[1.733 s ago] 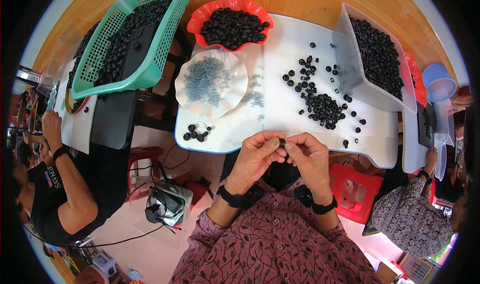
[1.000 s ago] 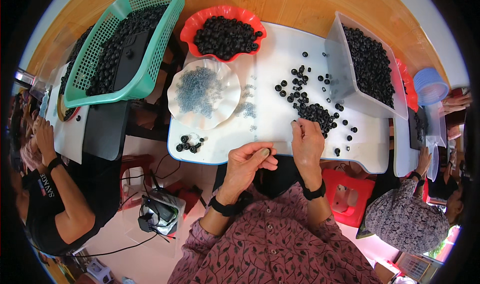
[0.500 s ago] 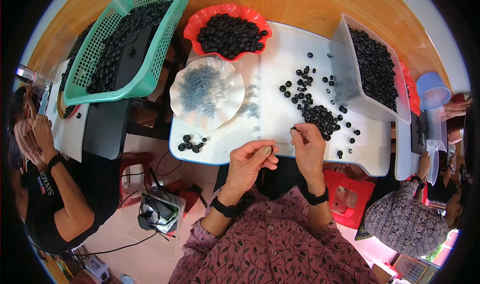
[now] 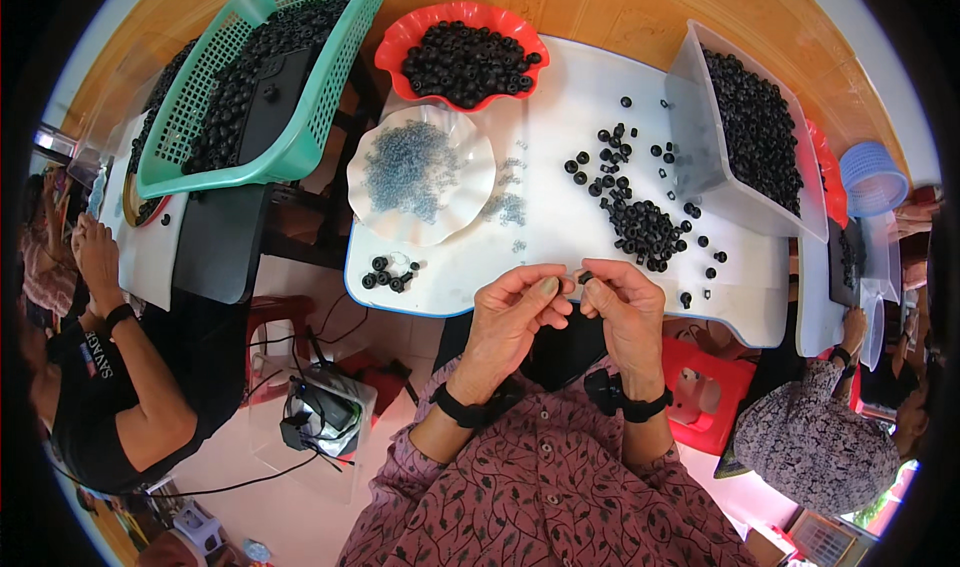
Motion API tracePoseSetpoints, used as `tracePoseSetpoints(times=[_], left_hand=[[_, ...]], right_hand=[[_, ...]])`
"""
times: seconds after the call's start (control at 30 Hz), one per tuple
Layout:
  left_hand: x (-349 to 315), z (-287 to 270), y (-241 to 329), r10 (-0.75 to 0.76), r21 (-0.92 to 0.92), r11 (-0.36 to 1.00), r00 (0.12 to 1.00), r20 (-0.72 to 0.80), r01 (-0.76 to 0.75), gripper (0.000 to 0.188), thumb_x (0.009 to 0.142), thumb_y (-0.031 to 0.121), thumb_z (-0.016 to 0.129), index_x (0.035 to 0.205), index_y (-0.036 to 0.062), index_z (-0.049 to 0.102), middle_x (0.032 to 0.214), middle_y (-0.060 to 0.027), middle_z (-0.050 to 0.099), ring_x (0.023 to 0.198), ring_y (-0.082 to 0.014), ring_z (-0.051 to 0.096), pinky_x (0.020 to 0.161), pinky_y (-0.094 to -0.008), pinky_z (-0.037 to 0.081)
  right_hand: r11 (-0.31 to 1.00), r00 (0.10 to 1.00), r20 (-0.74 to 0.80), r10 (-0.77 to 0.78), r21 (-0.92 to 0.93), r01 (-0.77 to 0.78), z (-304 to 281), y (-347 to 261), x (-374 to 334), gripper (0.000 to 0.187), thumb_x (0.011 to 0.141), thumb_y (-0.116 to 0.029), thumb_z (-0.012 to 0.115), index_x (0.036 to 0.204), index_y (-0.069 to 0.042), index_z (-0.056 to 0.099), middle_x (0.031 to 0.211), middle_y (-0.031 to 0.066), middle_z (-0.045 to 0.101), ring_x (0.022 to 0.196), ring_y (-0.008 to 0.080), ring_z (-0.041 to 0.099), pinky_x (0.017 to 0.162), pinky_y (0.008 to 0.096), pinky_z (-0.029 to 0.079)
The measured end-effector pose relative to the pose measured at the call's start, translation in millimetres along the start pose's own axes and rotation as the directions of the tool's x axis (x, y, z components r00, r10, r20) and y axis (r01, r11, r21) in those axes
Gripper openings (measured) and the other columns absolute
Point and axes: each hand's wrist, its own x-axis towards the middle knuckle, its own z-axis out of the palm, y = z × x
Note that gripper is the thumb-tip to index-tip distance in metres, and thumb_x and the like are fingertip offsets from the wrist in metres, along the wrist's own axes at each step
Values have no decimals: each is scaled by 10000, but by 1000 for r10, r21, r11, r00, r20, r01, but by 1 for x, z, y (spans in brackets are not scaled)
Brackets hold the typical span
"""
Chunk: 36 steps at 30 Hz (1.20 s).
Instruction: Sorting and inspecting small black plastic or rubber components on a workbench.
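Note:
My left hand (image 4: pixel 518 312) and my right hand (image 4: pixel 622 307) meet fingertip to fingertip at the near edge of the white table (image 4: pixel 560 182). Between my right fingertips is a small black ring (image 4: pixel 585 278). My left thumb and forefinger are pinched close beside it; what they hold is too small to tell. Just beyond my right hand lies a loose pile of black rings (image 4: pixel 645 232). A white scalloped plate (image 4: pixel 422 175) with small clear rings sits beyond my left hand. A few black rings (image 4: pixel 388 275) lie at the near left edge.
A red bowl (image 4: pixel 462 57) and a clear bin (image 4: pixel 750 127) full of black rings stand at the back and right. A green basket (image 4: pixel 255 77) holds more at the left. Other people sit at the left (image 4: pixel 100 367) and right (image 4: pixel 830 437). A red stool (image 4: pixel 705 397) stands below.
My right hand went out to the pile of black rings on the table, then came back with one ring to meet my left hand at the near edge.

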Motion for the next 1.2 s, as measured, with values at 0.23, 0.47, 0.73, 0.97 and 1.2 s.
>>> tracePoseSetpoints(times=[0.23, 0.47, 0.73, 0.97, 1.2], left_hand=[[-5, 5, 1, -9, -26, 1000, 1000, 6, 9, 237, 959, 77, 575, 1171, -20, 616, 1015, -116, 671, 812, -145, 669, 683, -248, 577], [-9, 7, 3, 10, -11, 1000, 1000, 24, -10, 243, 967, 83, 562, 1180, -24, 610, 1015, -122, 669, 816, -153, 672, 697, -257, 583], [-14, 11, 6, 12, -63, 998, 998, 64, -8, 295, 1002, 110, 495, 1238, -56, 562, 1051, -146, 659, 906, -214, 686, 805, -319, 587], [-16, 6, 3, 18, -59, 998, 995, 95, -12, 277, 987, 70, 511, 1230, -50, 566, 1078, -157, 650, 917, -221, 683, 811, -328, 588], [-15, 1, 0, 1, -156, 988, 994, 110, 16, 233, 953, 50, 569, 1167, -36, 600, 1002, -134, 665, 839, -177, 673, 734, -281, 593]], right_hand=[[999, 999, 13, -37, 19, 36, 4, -4, -5, 160, 882, -37, 670, 1033, 14, 659, 913, 70, 686, 707, 86, 598, 653, 206, 488], [992, 991, 49, -125, -11, 126, 6, -5, -8, 117, 869, -3, 673, 984, 8, 656, 923, 50, 656, 764, 94, 603, 686, 206, 488], [971, 981, 20, -193, -142, 194, 8, -7, -13, 119, 837, 53, 680, 949, 18, 660, 931, 31, 581, 835, 96, 591, 743, 217, 492], [943, 973, 27, -229, -241, 229, 13, -17, -19, 126, 829, 58, 684, 945, 14, 664, 931, 36, 579, 836, 98, 584, 748, 215, 487], [930, 967, 57, -249, -266, 255, 15, -18, -24, 129, 829, 54, 688, 950, 21, 659, 937, 44, 578, 842, 106, 591, 757, 219, 488]])
